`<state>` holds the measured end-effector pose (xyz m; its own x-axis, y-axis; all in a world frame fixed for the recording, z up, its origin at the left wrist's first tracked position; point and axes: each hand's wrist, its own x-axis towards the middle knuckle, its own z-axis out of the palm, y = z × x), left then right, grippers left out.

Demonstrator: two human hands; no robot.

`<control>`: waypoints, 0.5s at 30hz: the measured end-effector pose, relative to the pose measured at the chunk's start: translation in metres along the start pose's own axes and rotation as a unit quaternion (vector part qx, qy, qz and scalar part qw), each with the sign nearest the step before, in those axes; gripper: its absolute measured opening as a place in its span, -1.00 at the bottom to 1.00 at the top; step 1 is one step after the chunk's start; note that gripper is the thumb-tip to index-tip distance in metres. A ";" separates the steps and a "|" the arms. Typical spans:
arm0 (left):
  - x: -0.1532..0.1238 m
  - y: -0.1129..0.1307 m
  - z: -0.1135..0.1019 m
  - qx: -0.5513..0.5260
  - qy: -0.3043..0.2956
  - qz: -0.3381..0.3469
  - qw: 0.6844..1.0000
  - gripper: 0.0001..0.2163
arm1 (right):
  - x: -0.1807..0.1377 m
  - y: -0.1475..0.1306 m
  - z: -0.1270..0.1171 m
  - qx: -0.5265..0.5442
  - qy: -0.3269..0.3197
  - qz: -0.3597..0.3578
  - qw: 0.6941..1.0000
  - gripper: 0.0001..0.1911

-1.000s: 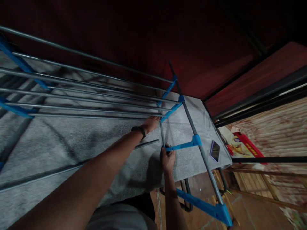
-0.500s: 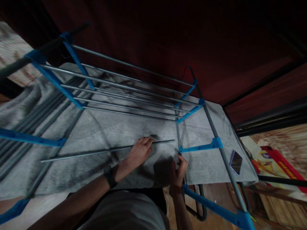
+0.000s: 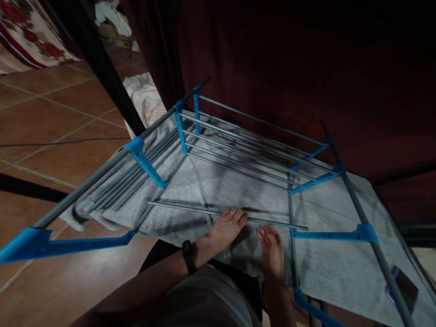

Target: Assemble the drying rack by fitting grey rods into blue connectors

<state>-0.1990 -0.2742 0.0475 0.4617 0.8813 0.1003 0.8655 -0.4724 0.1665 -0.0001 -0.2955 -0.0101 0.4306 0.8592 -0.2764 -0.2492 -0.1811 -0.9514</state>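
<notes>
A loose metal rod [image 3: 190, 208] lies across a grey towel [image 3: 327, 263] spread under a rack of grey rails and blue plastic brackets [image 3: 238, 154]. My left hand [image 3: 226, 229], with a black band at the wrist, lies flat with fingers stretched, its fingertips on the rod near its middle. My right hand [image 3: 272, 250] hovers just below the rod's right part, fingers loosely spread, holding nothing. A blue bracket [image 3: 334, 235] juts out right of my right hand.
A dark phone [image 3: 403, 286] lies on the towel at the lower right. Brown tiled floor [image 3: 47, 136] spreads to the left, with a striped cloth [image 3: 145, 97] and a floral fabric [image 3: 23, 32] farther back. Dark red curtain [image 3: 272, 59] hangs behind the rack.
The view swung left, showing floor and the rack's left end. My left hand left the rails for the loose rod. My right hand let go of the blue bracket and opened.
</notes>
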 end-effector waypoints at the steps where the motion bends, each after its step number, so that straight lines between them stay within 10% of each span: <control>1: -0.003 0.004 -0.001 -0.007 0.002 0.011 1.000 -0.64 | -0.003 -0.006 0.000 0.029 -0.025 0.027 0.999 -0.66; 15: -0.049 -0.024 -0.022 0.023 -0.005 -0.019 1.000 -0.58 | -0.016 -0.032 0.014 0.088 -0.077 0.064 0.991 -0.76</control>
<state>-0.2468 -0.3060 0.0606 0.4302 0.8987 0.0855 0.8904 -0.4380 0.1241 -0.0113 -0.2964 0.0272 0.2517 0.8996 -0.3569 -0.4465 -0.2192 -0.8675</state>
